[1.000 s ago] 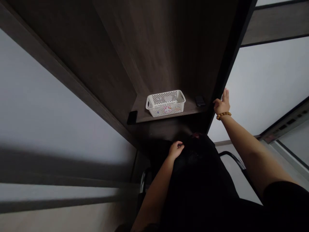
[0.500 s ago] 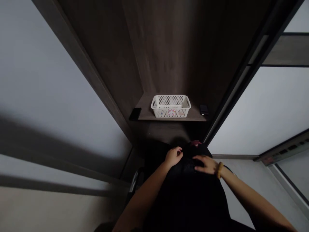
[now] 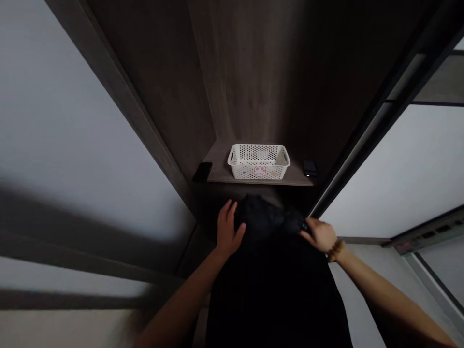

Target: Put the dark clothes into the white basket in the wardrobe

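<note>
A bundle of black fabric [image 3: 270, 222] is held up in front of a dark wooden wardrobe compartment. My left hand [image 3: 229, 230] presses against the bundle's left side with the fingers wrapped on it. My right hand [image 3: 321, 234], with a bead bracelet on its wrist, grips the bundle's right side. More black cloth [image 3: 275, 299] hangs below, between my arms. Above the bundle, a white perforated plastic basket [image 3: 258, 161] with a small sticker sits on the shelf [image 3: 221, 170].
A small dark object [image 3: 202, 172] lies at the shelf's left edge and another [image 3: 309, 167] at its right. A white sliding door panel [image 3: 65, 145] stands to the left and another [image 3: 406, 164] to the right, with a dark door frame [image 3: 366, 145] between.
My right hand left the door edge at the right and came down onto the black fabric. Both hands then lifted the bundle up toward the shelf.
</note>
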A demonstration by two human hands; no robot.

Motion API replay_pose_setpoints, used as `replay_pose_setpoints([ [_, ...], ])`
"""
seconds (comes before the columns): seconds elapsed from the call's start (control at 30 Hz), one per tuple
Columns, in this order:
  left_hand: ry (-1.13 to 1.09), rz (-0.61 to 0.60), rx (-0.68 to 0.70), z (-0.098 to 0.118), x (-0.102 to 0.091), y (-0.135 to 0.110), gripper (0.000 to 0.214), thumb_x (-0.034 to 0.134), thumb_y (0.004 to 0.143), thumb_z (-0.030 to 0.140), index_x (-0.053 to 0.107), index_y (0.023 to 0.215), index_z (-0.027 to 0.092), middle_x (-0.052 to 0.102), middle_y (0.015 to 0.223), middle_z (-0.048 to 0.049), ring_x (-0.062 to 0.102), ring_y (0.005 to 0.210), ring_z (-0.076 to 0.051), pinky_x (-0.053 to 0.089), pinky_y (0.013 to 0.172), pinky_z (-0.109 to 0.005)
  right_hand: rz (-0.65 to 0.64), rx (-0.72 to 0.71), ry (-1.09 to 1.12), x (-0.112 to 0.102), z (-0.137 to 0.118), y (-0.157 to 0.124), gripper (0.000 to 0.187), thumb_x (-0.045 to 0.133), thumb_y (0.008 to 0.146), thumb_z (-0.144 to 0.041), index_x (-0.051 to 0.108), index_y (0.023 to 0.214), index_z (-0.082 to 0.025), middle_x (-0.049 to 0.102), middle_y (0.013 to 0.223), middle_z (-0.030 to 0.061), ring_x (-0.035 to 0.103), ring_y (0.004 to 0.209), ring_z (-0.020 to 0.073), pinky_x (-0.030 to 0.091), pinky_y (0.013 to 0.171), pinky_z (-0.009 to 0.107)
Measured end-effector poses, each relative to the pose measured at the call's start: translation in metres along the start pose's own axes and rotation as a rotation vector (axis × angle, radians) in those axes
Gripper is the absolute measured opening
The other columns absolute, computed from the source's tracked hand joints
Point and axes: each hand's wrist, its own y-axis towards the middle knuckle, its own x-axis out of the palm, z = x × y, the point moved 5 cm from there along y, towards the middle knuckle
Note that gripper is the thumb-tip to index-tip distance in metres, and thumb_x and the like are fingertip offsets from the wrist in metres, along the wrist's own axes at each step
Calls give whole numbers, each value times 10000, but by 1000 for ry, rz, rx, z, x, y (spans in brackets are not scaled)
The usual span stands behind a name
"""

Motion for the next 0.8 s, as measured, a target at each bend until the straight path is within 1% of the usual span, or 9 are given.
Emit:
replay_pose_setpoints([
  [0.07,1,75,18,-17,0,23,701,505,996,453,335,1624,194,380,1667,-210,386,1541,-360,334,1247,-617,111,124,-18,-39,8,47,408,467,1022,-569,638,1091,-204,764,1017,129,736,909,277,451,668,306],
  [0.13,16,76,16,-29,11,41,706,543,983,441,350,1607,173,388,1650,-230,403,1525,-376,357,1230,-627,173,217,-43,-78,9,103,474,460,1022,-618,623,1166,-197,763,1078,137,728,950,284,421,657,301],
  [0.23,46,22,-18,-40,39,49,713,613,945,405,381,1580,177,389,1648,-235,423,1513,-390,372,1224,-624,148,273,-130,-124,2,188,597,368,1042,-693,603,1263,-191,744,1209,160,712,1021,289,435,702,315],
  [0.3,61,-16,-57,-46,58,40,715,631,931,381,385,1575,193,377,1662,-228,426,1514,-394,380,1218,-625,93,277,-181,-138,-4,237,654,323,1047,-718,597,1321,-191,724,1276,175,705,1072,291,466,756,331],
  [0.4,74,-92,-85,-59,78,21,718,631,924,388,397,1575,195,370,1672,-230,412,1525,-407,391,1208,-625,8,287,-212,-133,-11,292,672,432,1008,-743,638,1317,-183,738,1244,191,718,1085,293,502,816,348],
  [0.53,87,-209,-46,-80,88,13,757,642,906,422,415,1587,184,360,1686,-229,383,1543,-421,383,1215,-619,-124,274,-242,-101,-20,332,661,603,943,-710,710,1259,-140,754,1202,210,729,1087,305,521,855,358],
  [0.67,91,-219,-77,-95,92,20,750,633,907,426,428,1580,167,372,1681,-235,393,1538,-421,391,1211,-617,-163,210,-268,-84,-23,344,634,611,956,-656,731,1258,-112,729,1243,233,660,1217,337,508,954,408],
  [0.73,88,-199,-93,-100,93,27,737,644,895,408,444,1562,167,402,1663,-234,423,1521,-412,406,1203,-611,-107,164,-276,-84,-18,341,631,570,973,-653,715,1305,-137,679,1348,224,556,1345,359,466,1048,450],
  [0.8,93,-148,-119,-107,90,42,708,655,882,380,467,1532,173,444,1635,-227,464,1495,-394,422,1198,-600,15,135,-254,-87,-10,332,662,521,974,-681,689,1355,-167,637,1402,206,506,1360,379,441,1081,482],
])
